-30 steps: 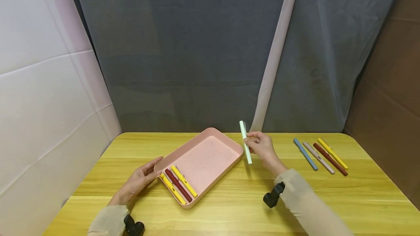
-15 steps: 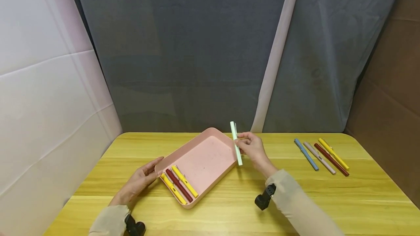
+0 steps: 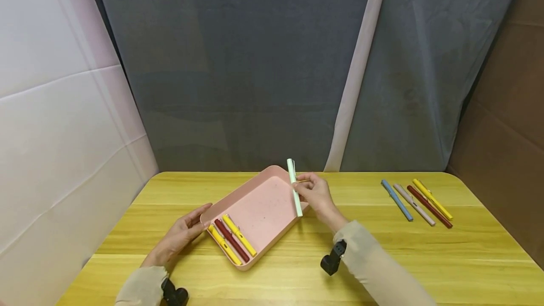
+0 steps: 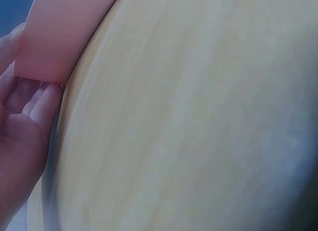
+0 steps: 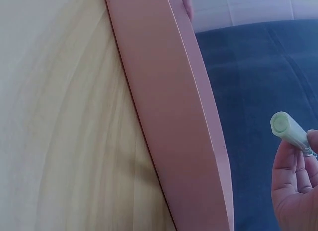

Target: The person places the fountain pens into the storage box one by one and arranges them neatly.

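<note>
A shallow pink tray sits at an angle on the table. My left hand grips its left corner, thumb at the rim and fingers against the outer wall; the left wrist view shows this hand at the tray wall. Two yellow pens and a dark red pen lie side by side in the tray's near-left end. Between thumb and fingers, my right hand pinches a pale green pen with a clip, raised over the tray's right end. That pen's round end faces the right wrist camera.
On the table's right side lie a blue pen, a greyish-pink pen, a dark red pen and a yellow pen. A grey curtain hangs behind the wooden table.
My right hand has moved left with the pale green pen, from beside the tray's right corner to over its right end. The left hand and the tray have stayed in place.
</note>
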A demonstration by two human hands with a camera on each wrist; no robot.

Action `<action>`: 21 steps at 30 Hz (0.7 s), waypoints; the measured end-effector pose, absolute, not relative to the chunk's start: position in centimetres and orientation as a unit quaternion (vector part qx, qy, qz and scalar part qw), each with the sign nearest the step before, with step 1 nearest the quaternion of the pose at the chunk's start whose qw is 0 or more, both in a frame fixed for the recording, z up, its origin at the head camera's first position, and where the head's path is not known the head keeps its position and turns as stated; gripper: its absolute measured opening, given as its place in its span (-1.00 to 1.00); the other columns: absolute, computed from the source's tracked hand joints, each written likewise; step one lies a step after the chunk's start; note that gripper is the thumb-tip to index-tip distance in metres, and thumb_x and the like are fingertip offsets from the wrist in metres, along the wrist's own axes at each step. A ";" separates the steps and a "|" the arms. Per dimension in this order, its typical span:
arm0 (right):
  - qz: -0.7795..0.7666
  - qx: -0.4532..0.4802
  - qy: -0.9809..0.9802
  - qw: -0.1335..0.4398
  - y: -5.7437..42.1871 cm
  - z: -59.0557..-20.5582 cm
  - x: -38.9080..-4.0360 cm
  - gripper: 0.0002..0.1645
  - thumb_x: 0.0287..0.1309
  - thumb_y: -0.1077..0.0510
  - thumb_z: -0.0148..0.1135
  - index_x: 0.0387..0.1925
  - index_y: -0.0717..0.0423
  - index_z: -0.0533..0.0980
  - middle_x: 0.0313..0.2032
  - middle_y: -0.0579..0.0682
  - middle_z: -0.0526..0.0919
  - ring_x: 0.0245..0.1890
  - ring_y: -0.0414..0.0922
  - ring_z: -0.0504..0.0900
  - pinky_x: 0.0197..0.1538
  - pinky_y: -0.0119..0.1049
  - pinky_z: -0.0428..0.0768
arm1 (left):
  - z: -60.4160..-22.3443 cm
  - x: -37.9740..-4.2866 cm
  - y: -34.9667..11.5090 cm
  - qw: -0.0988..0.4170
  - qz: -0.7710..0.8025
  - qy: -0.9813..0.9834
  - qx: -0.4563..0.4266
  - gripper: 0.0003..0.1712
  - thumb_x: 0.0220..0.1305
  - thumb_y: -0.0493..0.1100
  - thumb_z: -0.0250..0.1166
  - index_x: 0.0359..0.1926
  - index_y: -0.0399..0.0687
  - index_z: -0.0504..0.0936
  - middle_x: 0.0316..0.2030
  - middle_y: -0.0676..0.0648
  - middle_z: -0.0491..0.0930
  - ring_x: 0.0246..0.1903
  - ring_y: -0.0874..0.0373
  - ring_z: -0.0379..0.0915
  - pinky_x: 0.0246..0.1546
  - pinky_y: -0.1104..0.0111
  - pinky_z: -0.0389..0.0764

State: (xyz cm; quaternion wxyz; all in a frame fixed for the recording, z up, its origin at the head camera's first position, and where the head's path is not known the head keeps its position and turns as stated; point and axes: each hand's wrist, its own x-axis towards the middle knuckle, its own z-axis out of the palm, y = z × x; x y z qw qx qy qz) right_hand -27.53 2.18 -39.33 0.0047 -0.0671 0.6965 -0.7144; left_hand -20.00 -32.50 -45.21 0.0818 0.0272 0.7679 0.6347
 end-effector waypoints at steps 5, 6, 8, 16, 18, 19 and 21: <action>-0.718 -0.075 0.691 0.018 1.4 -38.9 -27.0 -0.73 0.12 0.36 0.22 -0.12 0.38 0.47 -0.47 -0.04 0.63 -0.49 -0.24 0.55 -0.35 -0.34 0.59 | -45.3 -20.0 -32.6 0.083 0.641 0.763 0.028 -0.21 0.32 -0.14 0.18 0.44 -0.22 0.02 0.39 -0.33 0.01 0.00 0.56 0.30 -0.03 0.63 0.39; -0.719 -0.076 0.691 0.020 1.2 -38.9 -26.9 -0.73 0.12 0.36 0.22 -0.12 0.38 0.47 -0.46 -0.04 0.63 -0.49 -0.23 0.55 -0.34 -0.34 0.59 | -45.3 -20.0 -32.6 0.084 0.642 0.762 0.029 -0.21 0.33 -0.14 0.17 0.44 -0.23 0.01 0.39 -0.34 0.01 0.00 0.55 0.31 -0.03 0.63 0.40; -0.716 -0.078 0.694 0.022 0.8 -38.9 -26.9 -0.72 0.13 0.35 0.22 -0.11 0.37 0.47 -0.44 -0.01 0.64 -0.48 -0.23 0.56 -0.34 -0.33 0.60 | -45.3 -20.0 -32.6 0.085 0.644 0.760 0.026 -0.21 0.32 -0.15 0.18 0.44 -0.22 0.01 0.40 -0.33 0.01 0.00 0.55 0.31 -0.03 0.63 0.39; -0.703 -0.088 0.705 0.028 -1.1 -40.1 -26.9 -0.73 0.14 0.29 0.24 -0.12 0.33 0.48 -0.41 0.05 0.65 -0.48 -0.24 0.57 -0.32 -0.30 0.63 | -45.0 -19.9 -32.7 0.087 0.642 0.761 0.034 -0.21 0.33 -0.15 0.17 0.44 -0.23 0.01 0.40 -0.34 0.00 0.00 0.57 0.29 -0.03 0.64 0.39; -0.703 -0.092 0.704 0.035 -1.5 -40.2 -26.7 -0.73 0.13 0.30 0.24 -0.12 0.33 0.48 -0.41 0.06 0.66 -0.49 -0.25 0.57 -0.32 -0.29 0.63 | -45.0 -19.9 -32.7 0.087 0.640 0.763 0.037 -0.22 0.34 -0.16 0.16 0.45 -0.23 0.00 0.40 -0.35 -0.01 0.01 0.58 0.28 -0.03 0.64 0.39; -0.703 -0.095 0.704 0.037 -1.7 -40.3 -26.7 -0.73 0.13 0.30 0.25 -0.13 0.34 0.48 -0.42 0.06 0.66 -0.49 -0.25 0.57 -0.33 -0.30 0.63 | -45.0 -19.9 -32.7 0.087 0.640 0.763 0.038 -0.22 0.34 -0.16 0.16 0.45 -0.23 0.00 0.40 -0.35 -0.02 0.01 0.58 0.28 -0.03 0.64 0.38; -0.701 -0.102 0.705 0.042 -2.0 -40.5 -26.5 -0.74 0.14 0.29 0.25 -0.14 0.34 0.47 -0.43 0.05 0.65 -0.50 -0.26 0.56 -0.34 -0.31 0.63 | -45.1 -20.0 -32.6 0.088 0.642 0.761 0.033 -0.22 0.33 -0.17 0.16 0.44 -0.22 0.01 0.40 -0.33 -0.01 0.00 0.59 0.29 -0.03 0.64 0.39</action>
